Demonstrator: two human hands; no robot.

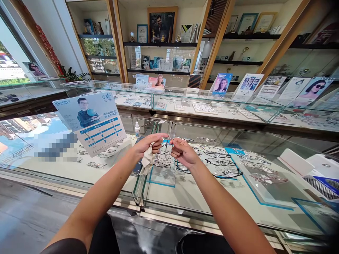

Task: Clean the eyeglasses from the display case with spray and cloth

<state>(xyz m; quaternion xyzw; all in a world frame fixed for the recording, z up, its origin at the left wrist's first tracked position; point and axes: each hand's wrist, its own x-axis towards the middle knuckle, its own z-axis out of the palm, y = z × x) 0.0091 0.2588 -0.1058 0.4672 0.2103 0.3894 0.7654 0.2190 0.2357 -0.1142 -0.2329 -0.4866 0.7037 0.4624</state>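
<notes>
Shop room: wooden shelving (pixel 169 44) well beyond both hands; glass display counter (pixel 182 197) beneath them, rows of spectacles (pixel 221 162) inside. Upright sign (pixel 99 141), left of left hand, bears Chinese print, small lines illegible. Framed poster (pixel 162 24), far beyond the hands, reads "HOYA". Left hand (pixel 149 144): fingers curled round pale cloth (pixel 147 160), forefinger at the glasses (pixel 173 131). Right hand (pixel 184 151): pinching these glasses, between the hands; clear lenses, thin rims, turned nearly edge-on.

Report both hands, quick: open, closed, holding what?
Left hand: closed, holding cloth; whether it also grips the glasses can't be told.
Right hand: closed, pinching the glasses.
</notes>
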